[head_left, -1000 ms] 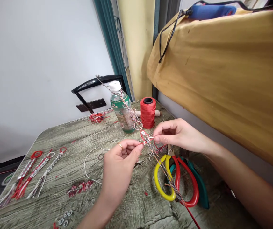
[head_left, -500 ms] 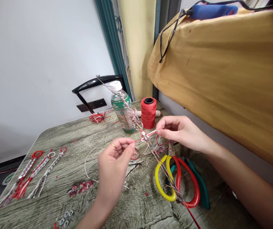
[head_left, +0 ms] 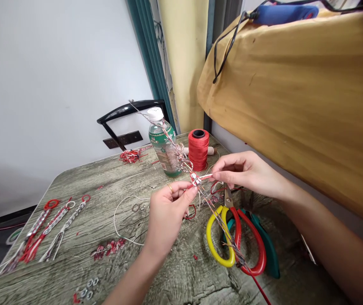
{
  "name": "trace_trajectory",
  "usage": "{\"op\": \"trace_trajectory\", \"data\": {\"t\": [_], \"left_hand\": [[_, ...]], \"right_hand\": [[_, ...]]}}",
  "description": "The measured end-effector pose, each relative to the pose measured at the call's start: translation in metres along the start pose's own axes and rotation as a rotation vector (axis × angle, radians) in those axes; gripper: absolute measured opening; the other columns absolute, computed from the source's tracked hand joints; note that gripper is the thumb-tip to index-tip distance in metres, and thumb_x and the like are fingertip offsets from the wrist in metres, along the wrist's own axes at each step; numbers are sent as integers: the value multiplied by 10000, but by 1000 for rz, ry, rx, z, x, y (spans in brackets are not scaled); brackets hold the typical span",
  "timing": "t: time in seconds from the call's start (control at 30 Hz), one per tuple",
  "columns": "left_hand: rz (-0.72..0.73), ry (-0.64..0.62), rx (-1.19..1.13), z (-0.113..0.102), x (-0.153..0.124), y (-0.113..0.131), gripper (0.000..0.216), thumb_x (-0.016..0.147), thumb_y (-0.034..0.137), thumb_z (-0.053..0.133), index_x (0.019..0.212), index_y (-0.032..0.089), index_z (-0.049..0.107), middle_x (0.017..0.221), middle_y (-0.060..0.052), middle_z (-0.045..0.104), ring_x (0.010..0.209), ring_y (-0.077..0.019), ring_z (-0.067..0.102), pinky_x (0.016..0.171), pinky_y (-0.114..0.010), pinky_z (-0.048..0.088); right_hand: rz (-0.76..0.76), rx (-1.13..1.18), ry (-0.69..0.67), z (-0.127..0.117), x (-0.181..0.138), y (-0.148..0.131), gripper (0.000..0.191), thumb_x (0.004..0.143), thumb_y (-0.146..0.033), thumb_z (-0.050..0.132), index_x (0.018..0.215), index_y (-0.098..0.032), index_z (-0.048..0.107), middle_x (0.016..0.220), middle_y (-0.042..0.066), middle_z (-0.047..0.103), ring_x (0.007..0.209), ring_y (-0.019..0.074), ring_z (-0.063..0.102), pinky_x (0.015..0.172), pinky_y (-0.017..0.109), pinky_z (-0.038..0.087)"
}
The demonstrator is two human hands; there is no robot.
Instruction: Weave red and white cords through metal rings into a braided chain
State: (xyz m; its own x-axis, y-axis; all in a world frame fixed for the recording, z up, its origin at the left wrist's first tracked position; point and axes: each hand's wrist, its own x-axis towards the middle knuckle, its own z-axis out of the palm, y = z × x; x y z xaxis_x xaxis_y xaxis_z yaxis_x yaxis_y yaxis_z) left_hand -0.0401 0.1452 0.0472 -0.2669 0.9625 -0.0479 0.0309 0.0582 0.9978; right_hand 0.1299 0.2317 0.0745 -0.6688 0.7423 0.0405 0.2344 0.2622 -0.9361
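A bundle of taut strands (head_left: pixel 211 206) runs slantwise from beside the bottle down toward the lower right, with a small red and white knot (head_left: pixel 195 179) on it that carries a silvery piece. My left hand (head_left: pixel 173 212) pinches red cord right at the knot's left side. Thumb and forefinger of my right hand (head_left: pixel 238 171) are closed on a white and red cord (head_left: pixel 206 176) that leads out of the knot to the right. Loose white cord (head_left: pixel 115 220) loops across the table left of my left hand. Below the strands lie yellow-and-red-handled scissors (head_left: pixel 220 237).
Behind the knot stand a green-labelled bottle (head_left: pixel 162 148) and a red thread spool (head_left: pixel 198 150). Finished braided pieces (head_left: pixel 65 216) lie at the left, metal nuts (head_left: pixel 89 288) at the front. A yellow cloth-covered surface (head_left: pixel 283 97) rises at right; a black chair (head_left: pixel 130 108) stands behind.
My left hand has moved right and slightly up, from out along the cord to close against the knot. My right hand has shifted slightly right, still pinching its cord.
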Motion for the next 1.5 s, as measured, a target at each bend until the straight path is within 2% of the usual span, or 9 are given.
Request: {"op": "trace_trajectory", "data": {"t": [0.23, 0.53, 0.77, 0.87, 0.97, 1.07, 1.23, 1.37, 1.5], "left_hand": [[-52, -71, 36, 0, -5, 1, 151, 705, 298, 627, 699, 148, 633, 487, 37, 511, 444, -69, 418, 428, -178, 336], [-29, -146, 47, -6, -16, 0, 106, 739, 254, 590, 667, 177, 578, 611, 28, 479, 546, -87, 383, 475, -193, 321], [-62, -253, 156, -11, -17, -1, 153, 738, 249, 575, 605, 175, 562, 574, 28, 458, 534, -96, 369, 497, -224, 301], [-51, -178, 180, -13, -16, -1, 87, 725, 271, 593, 730, 184, 598, 585, 27, 475, 535, -102, 385, 492, -226, 305], [14, 72, 78, -13, -17, 0, 211, 748, 292, 578, 939, 210, 543, 544, 54, 446, 509, -99, 388, 478, -211, 315], [116, 253, -19, -11, -20, 2, 155, 747, 261, 587, 876, 213, 515, 516, 69, 435, 469, -75, 369, 446, -182, 311], [66, 198, 26, 0, -20, 9, 127, 747, 257, 588, 843, 207, 521, 454, 77, 445, 424, -59, 390, 418, -157, 325], [91, 270, -7, 6, -22, 11, 144, 717, 217, 608, 785, 215, 482, 451, 91, 431, 406, -46, 360, 383, -137, 293], [-9, 204, 67, 9, -23, 9, 116, 711, 220, 605, 754, 199, 500, 412, 89, 424, 372, -48, 386, 346, -143, 273]], "right_hand": [[20, -27, -50, -10, -3, -4, 168, 720, -285, 607, 696, -121, 631, 628, 16, 567, 526, 87, 452, 477, 219, 363], [-2, -35, -69, -21, -6, -3, 179, 737, -318, 598, 716, -145, 636, 711, 27, 596, 585, 106, 501, 518, 227, 416], [7, -104, -197, -22, -7, 0, 199, 760, -317, 566, 691, -135, 607, 620, 8, 552, 540, 95, 469, 487, 214, 394], [19, -142, -168, -22, -7, -1, 232, 771, -348, 548, 714, -136, 620, 631, 15, 561, 544, 104, 473, 489, 223, 393], [3, -182, -27, -21, -6, -2, 246, 780, -368, 534, 775, -150, 649, 681, 21, 587, 548, 110, 480, 494, 228, 389], [-46, -159, 145, -14, -5, -3, 212, 786, -350, 533, 805, -169, 641, 732, 20, 589, 540, 100, 466, 486, 219, 381], [-57, -33, 66, 8, -3, -7, 179, 810, -298, 507, 880, -156, 592, 792, 25, 576, 601, 101, 483, 510, 209, 391], [-87, -47, 41, 20, -4, -8, 112, 796, -258, 536, 823, -161, 585, 678, -13, 541, 574, 83, 448, 505, 198, 354], [-19, 3, 1, 25, -5, -9, 108, 783, -267, 555, 816, -171, 594, 599, -32, 515, 506, 69, 428, 455, 188, 329]]}}
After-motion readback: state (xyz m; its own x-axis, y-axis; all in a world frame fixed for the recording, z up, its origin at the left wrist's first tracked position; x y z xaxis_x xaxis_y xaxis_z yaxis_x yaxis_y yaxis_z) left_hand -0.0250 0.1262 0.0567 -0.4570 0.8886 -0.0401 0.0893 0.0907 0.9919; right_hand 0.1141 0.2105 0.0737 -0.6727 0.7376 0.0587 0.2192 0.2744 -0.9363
